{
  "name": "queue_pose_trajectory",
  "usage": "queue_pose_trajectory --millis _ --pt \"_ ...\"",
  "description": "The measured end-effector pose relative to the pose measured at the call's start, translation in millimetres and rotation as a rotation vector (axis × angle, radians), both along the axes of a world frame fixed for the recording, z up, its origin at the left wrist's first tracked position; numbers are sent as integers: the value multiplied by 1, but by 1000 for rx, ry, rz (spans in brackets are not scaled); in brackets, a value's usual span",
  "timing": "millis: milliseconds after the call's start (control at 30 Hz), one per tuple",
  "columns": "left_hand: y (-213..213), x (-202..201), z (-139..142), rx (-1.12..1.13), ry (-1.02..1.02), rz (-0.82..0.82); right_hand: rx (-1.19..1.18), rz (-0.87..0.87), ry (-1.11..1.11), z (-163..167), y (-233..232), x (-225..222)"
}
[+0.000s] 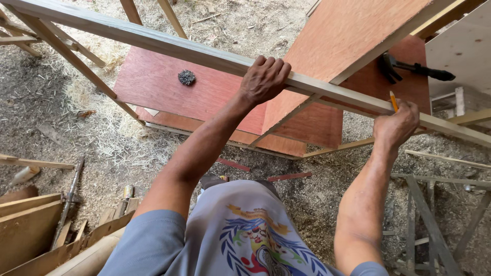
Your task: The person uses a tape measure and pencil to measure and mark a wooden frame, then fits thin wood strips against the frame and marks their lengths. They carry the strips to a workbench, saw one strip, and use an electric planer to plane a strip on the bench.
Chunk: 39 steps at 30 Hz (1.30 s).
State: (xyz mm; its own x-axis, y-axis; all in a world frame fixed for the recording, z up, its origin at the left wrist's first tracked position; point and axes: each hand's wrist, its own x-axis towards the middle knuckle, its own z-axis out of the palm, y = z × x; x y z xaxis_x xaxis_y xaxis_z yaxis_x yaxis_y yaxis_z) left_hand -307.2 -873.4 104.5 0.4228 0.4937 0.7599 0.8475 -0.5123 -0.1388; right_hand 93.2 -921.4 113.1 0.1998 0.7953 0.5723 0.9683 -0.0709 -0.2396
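1. We saw the ground (46,97) covered in sawdust and shavings, with offcuts and a frame at the right; loose footing there could have let the person slip while leaning in.
2. Red-brown plywood panels (169,87) lay flat and stood leaning under the work; a bump from the body could have shifted the leaning one, we judged.
3. The long batten (153,43) ran diagonally across the view, raised above the panels. How it was supported was not clear, so it could have slid or twisted under pressure and spoiled a mark.
4. A dark hammer (409,67) rested on the panel near the right hand, well within knocking range.
5. The left hand (265,79) lay over the batten's top, fingers curled across its far edge, pressing it down. If that grip eased, the batten could have moved.
6. The right hand (396,125) pinched an orange pencil (393,100), tip up against the batten. A slip could have skewed the line or snapped the lead.
7. A small grey wad (186,77) sat on the flat panel, apart from both hands.
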Motion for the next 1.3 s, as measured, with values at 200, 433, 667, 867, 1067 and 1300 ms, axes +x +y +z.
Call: queue_pose_trajectory --millis 200,433,667,867,1067,1300 --pt "-1 0 1 -17 -14 3 -3 3 19 1 4 3" --pt "-1 0 2 -34 -47 -11 -6 20 7 1 4 2" --pt "1 2 -2 -98 -34 19 -6 35 19 2 2 0" --pt "0 2 -3 -82 -27 7 -5 -8 17 -4 5 -1" --pt "-5 -1 0 -41 -50 -14 3 -13 20 -2 0 -7" --pt "-3 -5 0 -11 -45 -37 -67 -45 72 9 -5 -23"
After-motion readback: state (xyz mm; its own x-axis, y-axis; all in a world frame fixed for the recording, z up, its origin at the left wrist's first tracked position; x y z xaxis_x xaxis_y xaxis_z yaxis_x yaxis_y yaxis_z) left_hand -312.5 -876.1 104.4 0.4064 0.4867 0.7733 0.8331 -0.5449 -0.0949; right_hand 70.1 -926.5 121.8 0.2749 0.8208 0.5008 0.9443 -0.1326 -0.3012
